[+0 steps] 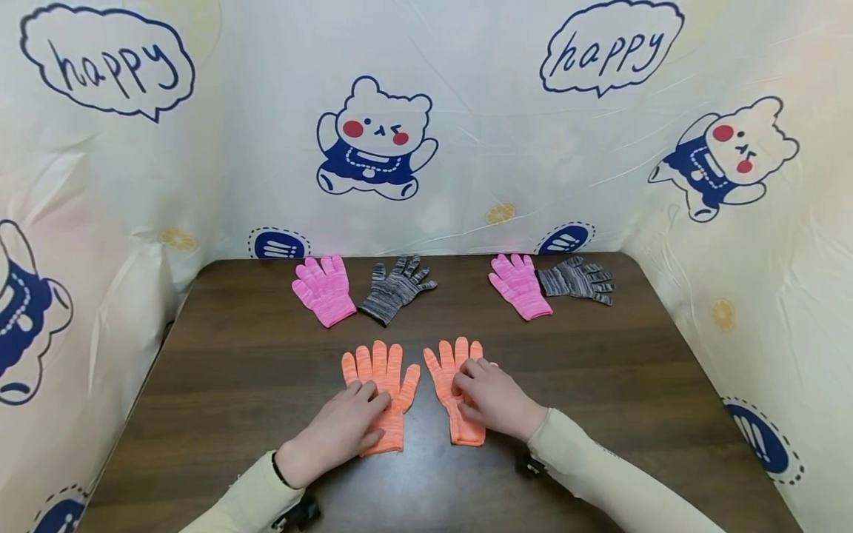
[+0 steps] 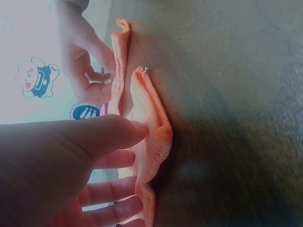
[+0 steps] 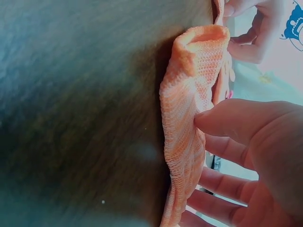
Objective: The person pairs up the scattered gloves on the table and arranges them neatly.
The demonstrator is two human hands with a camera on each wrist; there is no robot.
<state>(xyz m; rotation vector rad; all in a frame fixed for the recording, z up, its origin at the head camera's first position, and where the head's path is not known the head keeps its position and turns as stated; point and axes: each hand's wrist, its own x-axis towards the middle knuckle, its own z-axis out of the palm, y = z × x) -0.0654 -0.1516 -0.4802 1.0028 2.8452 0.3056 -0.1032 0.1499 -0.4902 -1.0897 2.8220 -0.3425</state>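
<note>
Two orange knit gloves lie side by side on the dark wooden table, fingers pointing away. My left hand (image 1: 346,420) rests over the left orange glove (image 1: 379,363), its thumb and fingertips touching the fabric. Seen from the left wrist, the thumb (image 2: 128,132) presses against the knit near the cuff. On the right orange glove (image 1: 443,377) lies my right hand (image 1: 500,400), fingertips on the palm area. The right wrist view shows its cuff opening (image 3: 208,35) standing slightly agape, with the thumb (image 3: 222,120) against the side and the other fingers loosely extended.
Along the table's (image 1: 266,414) far edge lie a pink glove (image 1: 324,291) beside a grey striped glove (image 1: 396,289). Farther right, another pink glove (image 1: 520,287) touches a second grey glove (image 1: 576,280). A printed curtain (image 1: 466,133) hangs behind and at both sides.
</note>
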